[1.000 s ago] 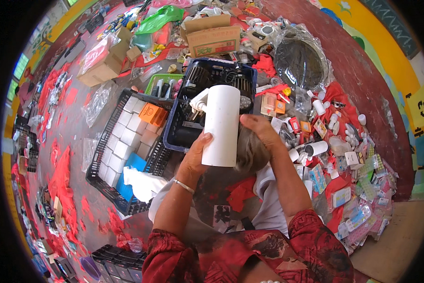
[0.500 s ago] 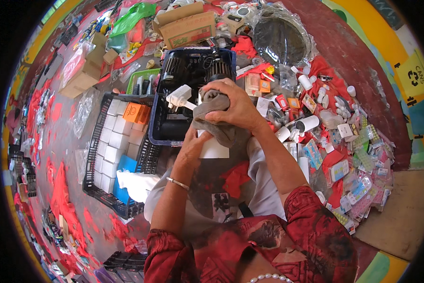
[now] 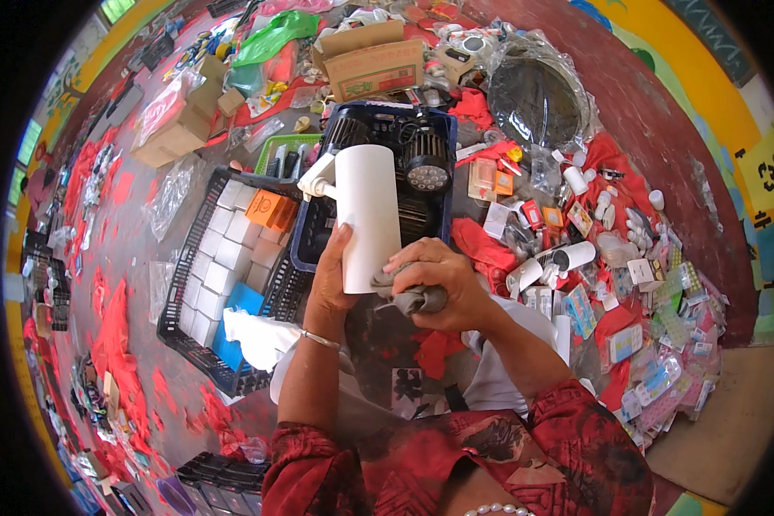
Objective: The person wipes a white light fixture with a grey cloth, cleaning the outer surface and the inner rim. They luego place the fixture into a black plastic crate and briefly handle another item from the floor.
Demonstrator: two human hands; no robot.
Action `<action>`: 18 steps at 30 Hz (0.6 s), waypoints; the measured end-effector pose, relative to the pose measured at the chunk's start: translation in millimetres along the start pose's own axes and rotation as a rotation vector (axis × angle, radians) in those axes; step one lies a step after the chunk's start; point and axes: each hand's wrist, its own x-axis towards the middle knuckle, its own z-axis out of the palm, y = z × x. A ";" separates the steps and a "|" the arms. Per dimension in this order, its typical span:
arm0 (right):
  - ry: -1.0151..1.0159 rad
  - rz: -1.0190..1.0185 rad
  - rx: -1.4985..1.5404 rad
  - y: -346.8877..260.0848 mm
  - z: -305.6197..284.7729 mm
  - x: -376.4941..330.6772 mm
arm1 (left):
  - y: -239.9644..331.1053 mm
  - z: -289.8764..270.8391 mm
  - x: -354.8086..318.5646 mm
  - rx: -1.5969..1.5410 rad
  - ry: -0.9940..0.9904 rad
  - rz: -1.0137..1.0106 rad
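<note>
1. Since half a second ago, the white cylindrical lamp (image 3: 368, 215) has swung back upright into full view; before, the right hand and cloth covered most of it.
2. Left hand (image 3: 333, 279) grips the lamp's near end, fingers wrapped around it, thumb up along its side.
3. Right hand (image 3: 434, 279) has dropped to the lamp's lower right edge, closed on a bunched grey cloth (image 3: 411, 297).
4. Just beyond the lamp lies a dark blue crate (image 3: 443, 138); left of it sits a black crate (image 3: 185, 292) of white boxes.
</note>
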 end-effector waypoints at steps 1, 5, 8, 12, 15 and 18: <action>0.025 0.053 0.131 2.4 -3.0 -1.9 | -1.3 -0.7 1.0 0.050 -0.011 0.011; 0.335 0.186 0.389 19.5 -37.2 1.6 | -3.7 14.6 3.3 0.186 -0.102 0.099; 0.799 0.336 0.379 14.0 -53.4 18.6 | -17.1 28.0 0.6 0.334 -0.116 0.120; 0.377 0.055 -0.307 42.1 -27.0 30.2 | -38.8 35.9 2.5 0.403 -0.109 0.080; 0.212 0.053 -0.304 30.3 -8.9 22.9 | -40.2 16.4 8.0 0.165 -0.093 0.124; 0.155 0.108 -0.032 17.7 -4.0 6.3 | -23.1 4.0 12.2 -0.153 -0.087 0.011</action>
